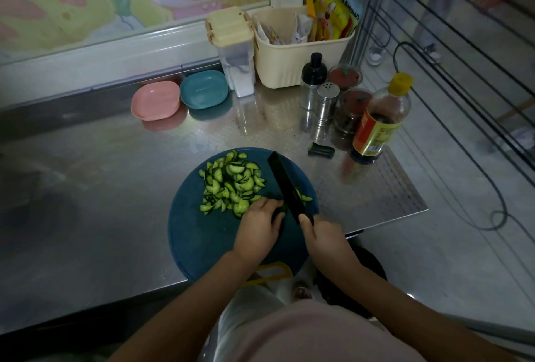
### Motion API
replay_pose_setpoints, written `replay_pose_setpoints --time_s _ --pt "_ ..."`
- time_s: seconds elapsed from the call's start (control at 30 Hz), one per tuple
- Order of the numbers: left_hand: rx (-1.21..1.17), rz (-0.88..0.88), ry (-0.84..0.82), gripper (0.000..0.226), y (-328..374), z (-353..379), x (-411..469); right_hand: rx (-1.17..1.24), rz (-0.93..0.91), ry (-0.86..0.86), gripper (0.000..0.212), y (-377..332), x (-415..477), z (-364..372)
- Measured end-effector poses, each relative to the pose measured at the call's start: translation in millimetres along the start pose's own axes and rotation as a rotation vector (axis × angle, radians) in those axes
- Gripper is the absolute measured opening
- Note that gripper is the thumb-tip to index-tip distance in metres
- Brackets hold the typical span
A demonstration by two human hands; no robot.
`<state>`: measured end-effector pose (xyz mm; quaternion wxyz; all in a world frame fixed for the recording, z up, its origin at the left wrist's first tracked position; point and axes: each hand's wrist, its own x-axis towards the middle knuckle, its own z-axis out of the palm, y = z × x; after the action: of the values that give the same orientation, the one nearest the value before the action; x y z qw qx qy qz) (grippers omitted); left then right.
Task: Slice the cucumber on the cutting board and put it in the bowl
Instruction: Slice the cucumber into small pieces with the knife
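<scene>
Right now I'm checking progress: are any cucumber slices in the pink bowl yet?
No: the pink bowl holds no slices, and the cucumber slices lie piled on the cutting board.

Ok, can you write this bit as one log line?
step: slicing | right hand: grips knife | left hand: holds cucumber end | slices: on cutting board | bowls: empty

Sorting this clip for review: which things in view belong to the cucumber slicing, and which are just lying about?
In use: round cutting board, sliced cucumber, cucumber stub under left hand, knife in right hand, pink bowl, blue bowl.

Lying about: sauce bottle, shaker, beige basket, seasoning box.
</scene>
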<state>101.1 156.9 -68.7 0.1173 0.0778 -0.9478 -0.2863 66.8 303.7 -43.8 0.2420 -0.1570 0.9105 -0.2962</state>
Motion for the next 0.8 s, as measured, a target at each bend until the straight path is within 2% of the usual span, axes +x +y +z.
replay_pose_setpoints --time_s 0.33,0.63,0.8 --pt "0.011 0.011 0.01 0.019 0 1 -1 0.029 -0.01 0.007 0.04 -2 -9 -1" --pt "0.003 0.024 0.008 0.022 -3 3 -2 -0.104 -0.002 0.044 0.033 -1 -1 16" --pt "-0.003 0.047 -0.005 0.027 -5 2 -6 -0.035 -0.006 0.051 0.037 1 -1 16"
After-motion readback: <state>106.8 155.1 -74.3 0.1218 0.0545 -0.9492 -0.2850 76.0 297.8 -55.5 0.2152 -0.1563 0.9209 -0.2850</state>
